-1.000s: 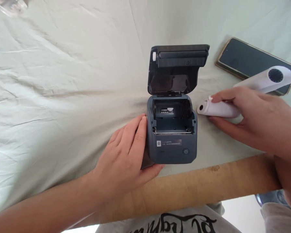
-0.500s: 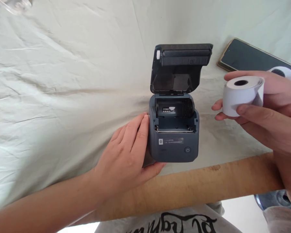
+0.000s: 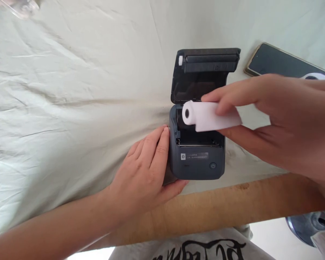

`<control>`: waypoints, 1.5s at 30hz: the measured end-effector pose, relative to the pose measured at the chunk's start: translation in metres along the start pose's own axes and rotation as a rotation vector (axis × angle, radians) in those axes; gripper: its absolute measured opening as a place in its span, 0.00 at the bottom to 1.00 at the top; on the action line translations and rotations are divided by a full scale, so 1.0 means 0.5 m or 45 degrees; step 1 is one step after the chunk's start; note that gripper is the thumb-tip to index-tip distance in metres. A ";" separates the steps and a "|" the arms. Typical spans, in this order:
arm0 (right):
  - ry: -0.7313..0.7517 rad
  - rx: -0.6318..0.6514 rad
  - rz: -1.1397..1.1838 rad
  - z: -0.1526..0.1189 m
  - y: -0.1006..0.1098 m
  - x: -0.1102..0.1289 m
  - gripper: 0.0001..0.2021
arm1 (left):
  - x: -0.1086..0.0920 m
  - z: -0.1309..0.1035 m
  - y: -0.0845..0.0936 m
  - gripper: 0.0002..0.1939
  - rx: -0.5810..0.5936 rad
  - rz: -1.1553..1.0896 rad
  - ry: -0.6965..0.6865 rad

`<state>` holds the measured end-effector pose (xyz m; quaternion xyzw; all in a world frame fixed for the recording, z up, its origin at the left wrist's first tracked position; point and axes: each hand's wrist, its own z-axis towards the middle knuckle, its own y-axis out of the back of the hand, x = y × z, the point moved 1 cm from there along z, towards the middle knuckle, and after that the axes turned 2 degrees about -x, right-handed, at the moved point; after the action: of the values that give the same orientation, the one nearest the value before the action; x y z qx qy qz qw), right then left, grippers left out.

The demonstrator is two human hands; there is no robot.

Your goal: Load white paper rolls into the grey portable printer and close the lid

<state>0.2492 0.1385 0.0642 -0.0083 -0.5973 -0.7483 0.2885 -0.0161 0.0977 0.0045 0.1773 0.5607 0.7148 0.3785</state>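
Note:
A dark blue label printer [image 3: 197, 166] stands on the cloth with its lid [image 3: 203, 79] raised away from me. My left hand [image 3: 143, 166] wraps round its left side and near corner, fingers along the side and thumb at the front. In my right hand [image 3: 262, 112] is a white paper roll [image 3: 206, 115], gripped at its right end and lying sideways over the printer's open compartment. The hole of its core faces left, and a loose flap of paper hangs toward me. The roll and my fingers hide part of the compartment. I cannot tell if the roll touches its inside.
A smartphone [image 3: 278, 59] lies at the upper right, with another white roll [image 3: 316, 76] by it, partly behind my right hand. A clear plastic item [image 3: 23, 7] sits at the top left. The wooden table edge [image 3: 219, 207] runs along the front, beyond the wrinkled cloth [image 3: 83, 72].
My right hand has carried the paper roll left, from beside the printer to over its compartment, and turned it from upright to sideways. My left hand still holds the printer.

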 end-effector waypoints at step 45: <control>0.095 -0.493 0.352 -0.027 -0.075 -0.032 0.08 | 0.007 -0.013 -0.001 0.26 -0.001 -0.343 0.020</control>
<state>0.2503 0.1376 0.0214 -0.1175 -0.4248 -0.8021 0.4031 -0.0226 0.0961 0.0015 0.0945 0.5820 0.6591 0.4668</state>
